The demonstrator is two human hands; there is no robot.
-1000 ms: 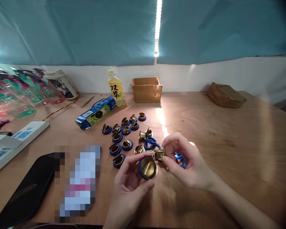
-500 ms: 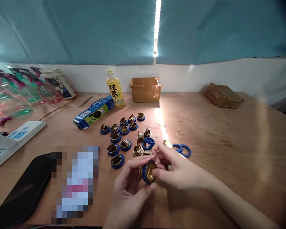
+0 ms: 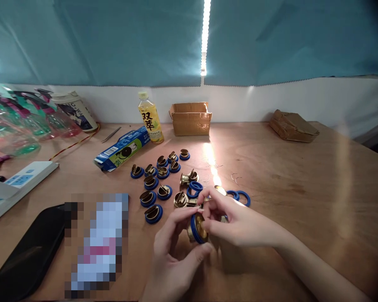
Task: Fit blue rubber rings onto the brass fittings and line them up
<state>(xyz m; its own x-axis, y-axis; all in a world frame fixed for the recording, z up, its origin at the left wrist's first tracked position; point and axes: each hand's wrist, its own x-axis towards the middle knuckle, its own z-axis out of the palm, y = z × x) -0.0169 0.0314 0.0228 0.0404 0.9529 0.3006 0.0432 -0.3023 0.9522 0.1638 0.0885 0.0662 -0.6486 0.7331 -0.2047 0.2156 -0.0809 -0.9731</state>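
My left hand (image 3: 179, 251) grips a round brass drain fitting (image 3: 201, 228) with a blue rubber ring around its rim, its face tilted to the right. The fingers and thumb of my right hand (image 3: 228, 218) are curled together against that face; they hide part of it. Just beyond my hands lie bare brass fittings (image 3: 180, 199) and loose blue rubber rings (image 3: 195, 186). More blue rings (image 3: 244, 199) lie beside my right hand. To the left stand several brass fittings with blue rings (image 3: 153, 214), their flaps tilted up.
A black phone (image 3: 28, 251) and a blurred-out flat item (image 3: 97, 247) lie at the front left, near a white power strip (image 3: 22, 184). Behind are a blue box (image 3: 122, 149), a drink bottle (image 3: 151, 119), a cardboard box (image 3: 191, 123) and a brown package (image 3: 292, 126). Spray bottles (image 3: 28, 117) crowd the left.
The fitting in my hands has turned a little, so its blue ring shows more fully. The view has shifted slightly; the things on the table lie as before.
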